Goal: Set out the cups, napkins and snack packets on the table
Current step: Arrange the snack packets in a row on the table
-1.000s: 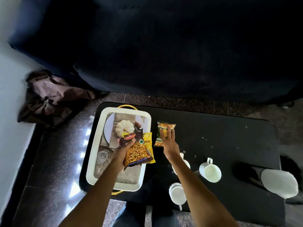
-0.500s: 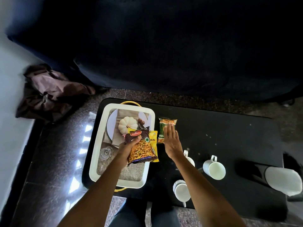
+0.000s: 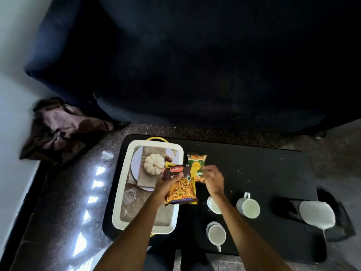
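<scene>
My left hand (image 3: pixel 167 185) grips a brown snack packet (image 3: pixel 180 192) with a yellow packet (image 3: pixel 193 185) behind it, held over the right rim of the white tray (image 3: pixel 120 192). A green snack packet (image 3: pixel 196 164) lies flat on the black table (image 3: pixel 263 173) just right of the tray. Blurred, my right hand (image 3: pixel 213 179) hovers at that packet's near right corner with its fingers apart and nothing in it. Three white cups stand near me: one (image 3: pixel 214 206) partly hidden by my right arm, one (image 3: pixel 249 207) to its right, one (image 3: pixel 215 234) at the front edge.
The tray holds a plate (image 3: pixel 134 163) with a folded napkin, a white pumpkin (image 3: pixel 154 162), a clear glass (image 3: pixel 130 195) and a burlap mat. A white cylinder (image 3: pixel 316 213) lies at the table's right end. A dark sofa stands behind; a brown cloth (image 3: pixel 58 130) lies on the floor at left.
My right hand has lifted off the green packet and drawn back to the right; the packet stays on the table. My left hand still holds its packets by the tray.
</scene>
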Motion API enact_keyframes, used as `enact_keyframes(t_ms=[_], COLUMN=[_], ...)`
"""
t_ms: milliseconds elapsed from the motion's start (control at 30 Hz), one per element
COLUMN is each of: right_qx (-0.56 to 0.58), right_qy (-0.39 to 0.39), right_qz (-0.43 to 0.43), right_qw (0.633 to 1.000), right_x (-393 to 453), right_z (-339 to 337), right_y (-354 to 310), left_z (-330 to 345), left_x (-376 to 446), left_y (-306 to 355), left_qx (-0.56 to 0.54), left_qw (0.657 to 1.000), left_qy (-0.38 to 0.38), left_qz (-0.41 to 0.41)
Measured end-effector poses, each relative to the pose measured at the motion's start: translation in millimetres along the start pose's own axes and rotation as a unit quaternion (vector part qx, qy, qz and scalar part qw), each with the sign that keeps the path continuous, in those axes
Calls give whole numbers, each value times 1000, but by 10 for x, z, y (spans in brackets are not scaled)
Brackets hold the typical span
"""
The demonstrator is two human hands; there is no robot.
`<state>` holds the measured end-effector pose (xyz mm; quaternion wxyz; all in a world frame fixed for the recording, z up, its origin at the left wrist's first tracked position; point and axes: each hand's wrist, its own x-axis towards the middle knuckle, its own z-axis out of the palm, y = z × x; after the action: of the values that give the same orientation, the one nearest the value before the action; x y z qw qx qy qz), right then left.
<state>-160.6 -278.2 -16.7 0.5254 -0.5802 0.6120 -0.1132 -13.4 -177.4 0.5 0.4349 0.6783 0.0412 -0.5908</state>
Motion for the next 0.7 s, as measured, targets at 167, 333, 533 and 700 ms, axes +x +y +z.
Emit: enact_keyframes(t_ms=[167, 333, 533, 700], right_qx=[113, 205, 27, -80], right_qy=[-158, -92, 99, 105], right_qz=[113, 158, 162, 120], right_qw=[974, 961, 981, 984], right_x=[-245, -92, 349, 789], right_z=[-69, -429, -1102, -1482], right_y=[-219, -74, 373, 686], left_z=[286, 632, 897, 1233], left_x=[-180, -92, 101, 195], left_y=[59, 155, -8, -187], left_qx=[69, 82, 121, 96], left_qw=[997, 996, 990, 991], left_qy=[-4, 31, 40, 85], left_qz=[19, 19, 59, 47])
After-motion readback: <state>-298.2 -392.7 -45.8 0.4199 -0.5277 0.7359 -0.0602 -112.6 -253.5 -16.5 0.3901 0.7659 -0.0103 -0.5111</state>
